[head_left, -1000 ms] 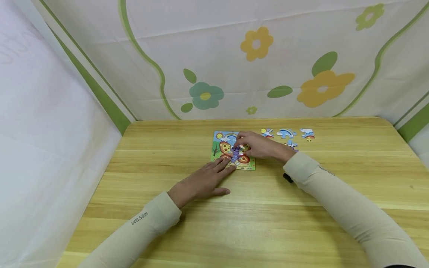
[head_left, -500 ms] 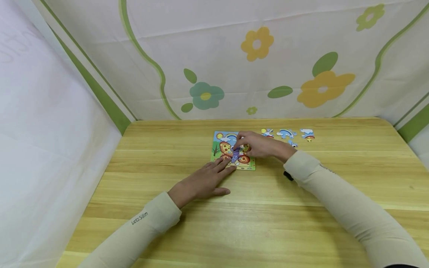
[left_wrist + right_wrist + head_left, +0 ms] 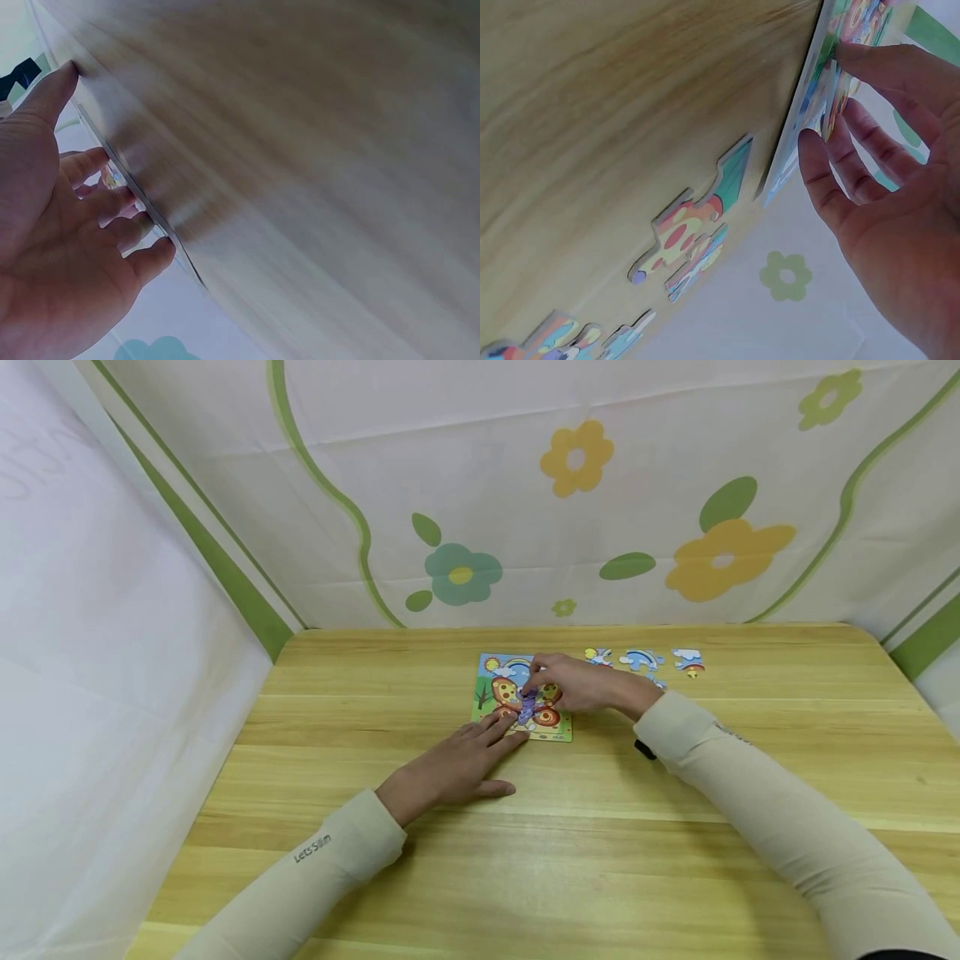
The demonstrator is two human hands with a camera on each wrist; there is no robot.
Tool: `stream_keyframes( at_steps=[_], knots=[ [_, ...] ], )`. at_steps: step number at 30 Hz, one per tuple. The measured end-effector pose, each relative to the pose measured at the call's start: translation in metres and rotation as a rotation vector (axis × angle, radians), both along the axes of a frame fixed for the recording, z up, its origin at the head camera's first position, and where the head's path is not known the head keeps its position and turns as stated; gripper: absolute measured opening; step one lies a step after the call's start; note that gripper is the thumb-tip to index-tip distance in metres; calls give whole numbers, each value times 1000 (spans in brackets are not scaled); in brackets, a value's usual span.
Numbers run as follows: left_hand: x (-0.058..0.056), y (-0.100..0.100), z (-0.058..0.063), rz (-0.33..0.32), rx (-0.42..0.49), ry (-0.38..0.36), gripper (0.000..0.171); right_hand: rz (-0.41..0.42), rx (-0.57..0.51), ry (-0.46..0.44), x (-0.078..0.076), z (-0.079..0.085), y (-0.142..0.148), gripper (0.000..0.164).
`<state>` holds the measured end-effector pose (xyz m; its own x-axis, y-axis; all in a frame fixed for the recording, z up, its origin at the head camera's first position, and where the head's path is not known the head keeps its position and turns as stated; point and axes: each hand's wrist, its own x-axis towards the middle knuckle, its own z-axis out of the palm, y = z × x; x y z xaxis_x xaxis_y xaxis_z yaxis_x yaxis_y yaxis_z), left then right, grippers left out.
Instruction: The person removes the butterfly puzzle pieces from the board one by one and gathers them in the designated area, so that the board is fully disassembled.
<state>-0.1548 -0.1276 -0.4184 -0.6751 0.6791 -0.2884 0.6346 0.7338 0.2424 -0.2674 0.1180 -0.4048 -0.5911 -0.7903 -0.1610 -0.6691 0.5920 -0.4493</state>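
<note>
In the head view a butterfly jigsaw puzzle board [image 3: 482, 694] lies flat on the table, with a purple butterfly body at its middle. My left hand [image 3: 461, 764] rests with spread fingers on the board's lower left part, thumb on the table. In the left wrist view its fingertips [image 3: 161, 251] touch the board's edge. Over the board's upper right part, my right hand [image 3: 581, 683] has thumb and fingers bent down. The right wrist view shows it pinching a tilted puzzle piece [image 3: 831, 101] just over the board; the fingers partly hide this piece.
Several loose puzzle pieces lie right of the board, among them a rainbow piece [image 3: 641, 659] and a cloud piece [image 3: 687, 661]. Another piece [image 3: 654, 681] is partly hidden by the right forearm. A flowered white curtain [image 3: 480, 485] hangs behind the wooden table [image 3: 570, 860].
My right wrist and sleeve have shifted very slightly, covering more of the loose piece beside them. The right fingers stay over the same part of the board. My left hand has not moved.
</note>
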Motion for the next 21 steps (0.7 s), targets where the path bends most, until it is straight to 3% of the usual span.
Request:
stream_keyframes(
  at_steps=[21],
  knots=[
    [1,0,2,6,-5,-14,79,-91,-39,-27,1,3,15,56]
  ],
)
